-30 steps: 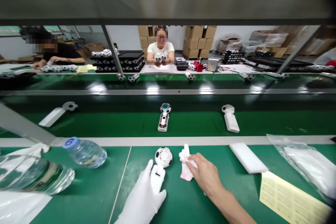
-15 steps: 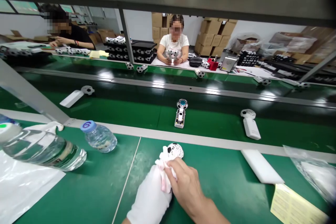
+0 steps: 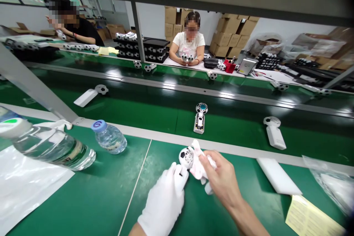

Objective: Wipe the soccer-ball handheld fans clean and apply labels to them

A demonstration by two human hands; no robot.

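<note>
The gloved left hand [image 3: 164,197] was curled around the white handle [image 3: 181,179] of a handheld fan [image 3: 186,158], which stood tilted above the near green bench [image 3: 102,199], its football-patterned head toward the far side. The bare right hand [image 3: 224,177] pinched a crumpled white-and-pink cloth [image 3: 197,164] between thumb and fingers; the cloth overlapped the head's right side, though how firmly it pressed could not be told. The fan looked light and stiff, probably smooth enough to slip under a fabric glove, and its slotted grille seemed the fragile part, so the handle was the better hold; the cloth looked soft and limp. A blue-capped bottle [image 3: 111,139] lay to the left, a white foam block [image 3: 279,176] to the right, and an uncovered fan [image 3: 199,122] on the belt [image 3: 138,107] beyond.
</note>
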